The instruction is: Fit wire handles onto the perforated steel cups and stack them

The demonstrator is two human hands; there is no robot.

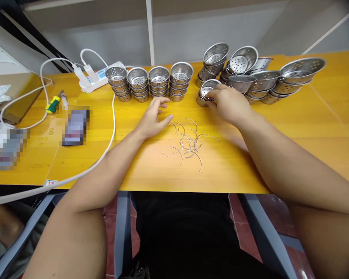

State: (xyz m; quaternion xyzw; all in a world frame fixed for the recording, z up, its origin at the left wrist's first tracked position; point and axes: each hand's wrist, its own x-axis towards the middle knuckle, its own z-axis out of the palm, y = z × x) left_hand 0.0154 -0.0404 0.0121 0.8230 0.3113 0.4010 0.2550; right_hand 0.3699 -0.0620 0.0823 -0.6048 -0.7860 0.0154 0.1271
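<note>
My right hand (228,102) reaches over the nearest perforated metal cup (209,88) of the group at the right, its thumb and fingers closed on the rim. That cup sits tilted on another cup. My left hand (154,119) rests on the table with its fingers apart and nothing in them. It lies just in front of the neat stacks of perforated cups, the closest being the third stack (159,77). Between my hands lies a loose heap of thin curved wire pieces (190,143).
Behind and right of my right hand, several stacked perforated cups (302,69) lean at angles. At the left are a power strip (100,77) with plugs, a white cable (114,120), a green-yellow screwdriver (52,104) and a blurred phone (75,127). A person's knee shows at the lower left.
</note>
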